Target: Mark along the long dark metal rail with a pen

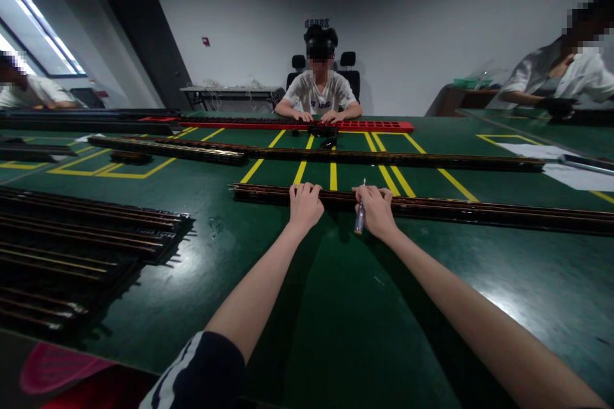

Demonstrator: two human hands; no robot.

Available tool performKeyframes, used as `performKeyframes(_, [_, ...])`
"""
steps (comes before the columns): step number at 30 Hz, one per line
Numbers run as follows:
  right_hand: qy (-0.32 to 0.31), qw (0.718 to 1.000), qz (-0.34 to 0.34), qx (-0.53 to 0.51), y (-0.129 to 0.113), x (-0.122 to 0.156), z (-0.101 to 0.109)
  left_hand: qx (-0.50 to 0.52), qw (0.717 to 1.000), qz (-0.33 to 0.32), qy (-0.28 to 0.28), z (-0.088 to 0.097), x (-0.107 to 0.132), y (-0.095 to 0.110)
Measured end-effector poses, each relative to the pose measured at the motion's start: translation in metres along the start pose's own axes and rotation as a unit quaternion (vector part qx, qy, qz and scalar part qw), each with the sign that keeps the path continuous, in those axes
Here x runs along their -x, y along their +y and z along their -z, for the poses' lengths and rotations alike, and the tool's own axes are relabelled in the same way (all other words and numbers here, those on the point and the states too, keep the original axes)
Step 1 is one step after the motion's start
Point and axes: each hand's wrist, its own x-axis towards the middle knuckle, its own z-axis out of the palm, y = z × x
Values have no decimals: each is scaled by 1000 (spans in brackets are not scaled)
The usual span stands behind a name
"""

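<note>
A long dark rail with thin copper-coloured rods [480, 211] lies across the table in front of me. My left hand [306, 209] grips it near its left end, fingers curled over the far edge. Held in my right hand [378, 212] is a small screwdriver [359, 220] with a clear, purplish handle; its handle points toward me and its metal shaft points away. The fingers of that hand also rest on the rail, a short way right of my left hand. Whatever lies beneath the fingers is hidden.
Stacks of similar dark rails [86, 223] lie at the left. Another long rail [384, 156] crosses the green table [311, 313] beyond mine, over yellow tape lines. A person opposite has both hands at a red strip [378, 126]. White paper [575, 176] lies at the right.
</note>
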Motion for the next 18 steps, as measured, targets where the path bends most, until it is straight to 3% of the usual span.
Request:
performKeyframes(8, [-1,1000,-27,-1,4,2,1,3,1000,2,-7,4,1,1])
performKeyframes(18, [1,999,-9,-33,4,3,4,6,1000,4,-9,3,1,1])
